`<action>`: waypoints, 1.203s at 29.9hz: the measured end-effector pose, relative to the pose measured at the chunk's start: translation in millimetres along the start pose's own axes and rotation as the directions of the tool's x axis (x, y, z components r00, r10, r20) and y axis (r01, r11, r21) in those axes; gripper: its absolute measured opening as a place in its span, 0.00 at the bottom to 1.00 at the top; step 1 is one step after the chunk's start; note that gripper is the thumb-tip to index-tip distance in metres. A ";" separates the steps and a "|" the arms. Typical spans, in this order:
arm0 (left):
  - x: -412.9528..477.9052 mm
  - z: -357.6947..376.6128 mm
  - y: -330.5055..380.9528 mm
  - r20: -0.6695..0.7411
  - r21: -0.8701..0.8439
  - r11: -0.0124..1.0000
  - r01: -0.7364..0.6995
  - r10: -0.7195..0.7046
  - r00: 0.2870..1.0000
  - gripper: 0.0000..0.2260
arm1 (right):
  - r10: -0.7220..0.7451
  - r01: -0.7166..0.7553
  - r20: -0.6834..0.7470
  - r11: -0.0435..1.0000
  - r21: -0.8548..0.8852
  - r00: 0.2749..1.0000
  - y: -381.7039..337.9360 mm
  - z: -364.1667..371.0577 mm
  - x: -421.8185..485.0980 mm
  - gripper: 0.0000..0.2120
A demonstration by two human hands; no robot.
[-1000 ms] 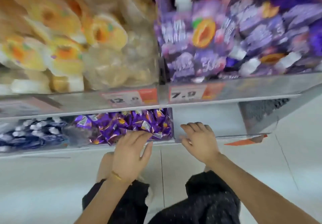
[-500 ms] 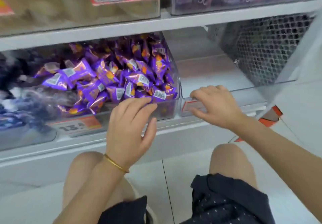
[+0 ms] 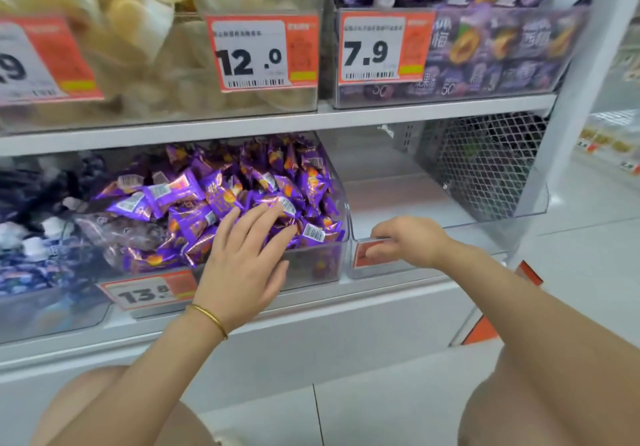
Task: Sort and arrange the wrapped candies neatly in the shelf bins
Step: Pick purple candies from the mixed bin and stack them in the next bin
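Purple foil-wrapped candies fill clear plastic bin; left hand rests flat on them, fingers straight. Right hand grips front rim of empty clear bin just right of it.

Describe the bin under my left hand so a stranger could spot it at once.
Find the lower shelf, below the 12.0 price tag. There a clear bin holds purple wrapped candies, with the left hand over them. Its left neighbour holds dark blue wrappers; its right neighbour shows none.
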State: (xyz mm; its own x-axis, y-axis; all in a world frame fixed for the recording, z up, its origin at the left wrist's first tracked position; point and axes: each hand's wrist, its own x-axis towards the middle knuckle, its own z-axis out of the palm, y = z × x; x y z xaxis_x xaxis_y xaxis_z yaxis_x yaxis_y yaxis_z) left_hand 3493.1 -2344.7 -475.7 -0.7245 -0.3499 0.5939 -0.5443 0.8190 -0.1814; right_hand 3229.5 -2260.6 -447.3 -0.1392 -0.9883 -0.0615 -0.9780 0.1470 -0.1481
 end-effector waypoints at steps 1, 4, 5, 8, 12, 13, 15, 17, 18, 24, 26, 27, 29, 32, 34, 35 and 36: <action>0.2 2.1 -1.5 -0.003 0.003 1.000 -0.004 0.004 1.000 0.18 | -0.015 0.015 -0.017 1.000 -0.002 1.000 1.2 1.2 0.1 0.14; -0.6 6.7 -2.5 -0.019 -0.031 0.999 0.018 -0.019 1.000 0.19 | -0.081 0.081 -0.026 0.997 -0.022 0.996 3.2 1.0 5.3 0.16; -0.9 8.3 -2.0 -0.031 -0.049 0.998 0.026 -0.028 0.999 0.19 | -0.098 0.097 -0.029 0.995 -0.023 0.995 3.6 -1.6 7.1 0.17; -0.5 12.0 0.5 -0.072 -0.102 0.994 0.031 -0.039 0.997 0.19 | -0.126 0.126 -0.049 0.992 -0.009 0.991 4.3 -15.7 6.4 0.17; 1.4 13.1 2.4 -0.087 -0.122 0.992 0.037 -0.047 0.995 0.20 | -0.157 0.157 0.041 0.988 -0.008 0.987 1.8 -23.5 -5.7 0.17; 1.0 12.5 2.3 -0.084 -0.127 0.991 0.041 -0.052 0.995 0.20 | -0.164 0.165 0.079 0.986 -0.017 0.983 0.6 -21.2 -8.6 0.17; -1.0 9.8 1.5 -0.075 -0.142 0.989 0.053 -0.064 0.995 0.21 | -0.154 0.161 0.152 0.987 -0.032 0.976 -2.4 -15.4 -14.1 0.17; -3.9 5.5 0.2 -0.076 -0.151 0.986 0.071 -0.084 0.994 0.21 | -0.137 0.145 0.203 0.989 -0.024 0.970 -3.4 -10.3 -17.3 0.18; -5.6 2.9 -0.8 -0.085 -0.150 0.986 0.080 -0.093 0.992 0.20 | -0.126 0.132 0.212 0.991 -0.013 0.969 -3.5 -8.8 -17.6 0.18; -23.2 -10.6 -14.7 -0.122 -0.070 0.981 0.180 -0.188 0.975 0.14 | -0.025 0.007 0.183 0.996 0.093 0.983 -11.2 -23.6 -29.8 0.20; -28.8 -11.3 -19.9 -0.117 -0.025 0.984 0.174 -0.176 0.977 0.13 | -0.077 0.088 -0.123 0.992 0.088 0.989 -27.9 -33.3 -38.4 0.19; -31.0 -10.5 -21.9 -0.108 -0.002 0.987 0.164 -0.163 0.981 0.13 | -0.137 0.170 -0.303 0.982 0.084 0.943 -42.6 -35.1 -40.9 0.15; -34.7 -7.4 -24.4 -0.078 0.027 0.989 0.145 -0.143 0.987 0.13 | -0.266 0.327 -0.510 0.945 0.031 0.818 -73.8 -28.9 -36.8 0.10; -37.6 -1.9 -25.6 -0.037 0.008 0.990 0.139 -0.139 0.990 0.12 | -0.382 0.354 -0.544 0.921 -0.161 0.747 -107.3 3.0 -11.3 0.09; -37.3 -0.1 -27.2 -0.020 -0.026 0.986 0.162 -0.162 0.987 0.11 | -0.388 0.301 -0.558 0.921 -0.246 0.734 -113.7 20.5 5.6 0.12; -36.2 -0.2 -27.3 -0.009 -0.041 0.983 0.176 -0.177 0.984 0.11 | -0.372 0.271 -0.557 0.927 -0.258 0.742 -114.0 26.4 10.9 0.14; -34.8 0.0 -27.5 0.003 -0.052 0.981 0.185 -0.185 0.983 0.11 | -0.356 0.247 -0.568 0.933 -0.263 0.742 -114.6 30.3 14.3 0.16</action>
State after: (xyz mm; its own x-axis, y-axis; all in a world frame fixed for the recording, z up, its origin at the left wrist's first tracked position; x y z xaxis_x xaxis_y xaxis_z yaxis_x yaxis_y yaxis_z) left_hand 3533.3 -2355.0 -491.4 -0.6121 -0.4970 0.6151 -0.6463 0.7626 -0.0270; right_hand 3344.3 -2290.4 -461.1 0.1569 -0.8083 0.5674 -0.9874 -0.1173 0.1060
